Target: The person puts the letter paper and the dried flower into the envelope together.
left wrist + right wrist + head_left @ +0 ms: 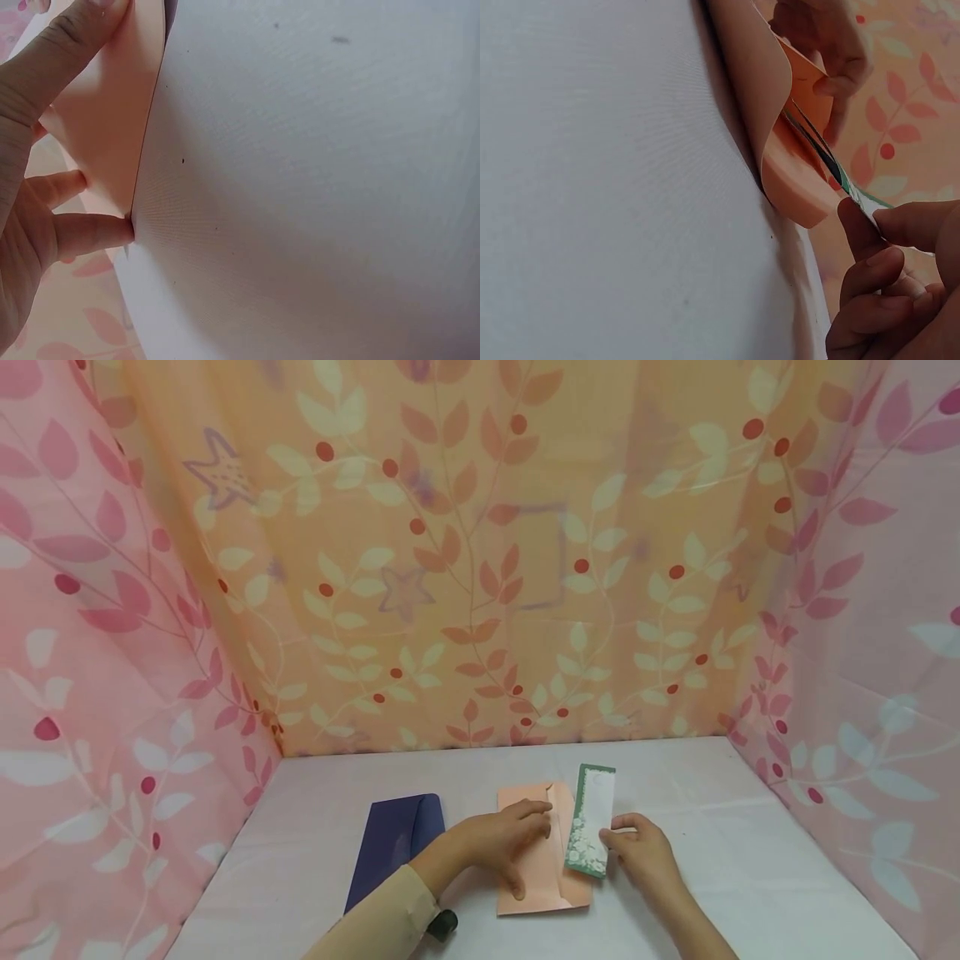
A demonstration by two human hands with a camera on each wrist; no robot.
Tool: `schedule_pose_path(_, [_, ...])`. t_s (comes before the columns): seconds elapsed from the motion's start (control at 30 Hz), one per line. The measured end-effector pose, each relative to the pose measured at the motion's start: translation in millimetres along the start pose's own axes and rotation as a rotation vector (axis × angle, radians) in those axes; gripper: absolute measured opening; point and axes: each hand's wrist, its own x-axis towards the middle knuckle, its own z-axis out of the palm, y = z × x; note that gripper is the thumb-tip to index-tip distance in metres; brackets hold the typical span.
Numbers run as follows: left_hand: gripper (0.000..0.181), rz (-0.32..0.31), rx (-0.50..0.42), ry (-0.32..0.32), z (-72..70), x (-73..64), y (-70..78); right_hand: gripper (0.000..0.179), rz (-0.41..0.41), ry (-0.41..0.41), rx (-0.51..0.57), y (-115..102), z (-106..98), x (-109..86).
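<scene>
A peach envelope (528,868) lies on the white table with its flap side to the right. My left hand (502,839) is spread over it, thumb low on its face and fingers towards the flap, gripping it so that it bows. In the right wrist view the envelope's mouth (802,176) gapes. Between thumb and forefinger my right hand (645,852) pinches the long edge of a narrow green card (592,818) with a white panel and white flowers. Tilted, this card overlaps the flap in the head view, and its far edge reaches the mouth in the right wrist view.
A dark blue envelope (382,839) lies left of the peach one, partly behind my left forearm. At my left cuff sits a small black object (442,925). Patterned cloth (465,568) walls off the table's back and both sides.
</scene>
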Motion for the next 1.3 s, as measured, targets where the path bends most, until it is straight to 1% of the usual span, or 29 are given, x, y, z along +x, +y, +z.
schedule_pose_path(0.23, [0.097,0.000,0.016,0.003,0.7,1.1,0.7,0.035,0.004,-0.026,-0.013,-1,10,-1.1])
schedule_pose_path(0.37, [0.096,-0.008,0.000,-0.001,1.1,1.6,0.3,0.034,0.014,-0.024,-0.066,1,14,-1.0])
schedule_pose_path(0.47, [0.094,-0.009,-0.002,-0.001,2.0,1.9,0.0,0.033,0.008,-0.013,-0.121,2,17,-1.0])
schedule_pose_path(0.53, [0.094,-0.013,-0.005,-0.002,2.2,1.7,0.0,0.031,0.000,-0.005,-0.140,2,19,-1.1])
schedule_pose_path(0.7, [0.094,-0.018,-0.012,0.003,2.6,1.8,-0.9,0.029,-0.034,-0.013,-0.145,1,22,-3.5])
schedule_pose_path(0.8, [0.096,-0.017,-0.013,0.005,2.9,1.5,-1.1,0.033,-0.061,-0.026,-0.160,2,24,-4.6])
schedule_pose_path(1.03, [0.103,-0.004,0.002,0.009,2.8,-0.7,-0.3,0.050,-0.115,-0.033,-0.237,1,26,-6.8])
schedule_pose_path(1.17, [0.107,0.010,0.000,0.024,3.4,-0.3,-1.0,0.052,-0.137,-0.037,-0.257,-1,28,-8.3])
schedule_pose_path(1.3, [0.111,0.015,-0.001,0.035,4.7,-0.2,-2.6,0.054,-0.137,-0.048,-0.269,-3,31,-9.1])
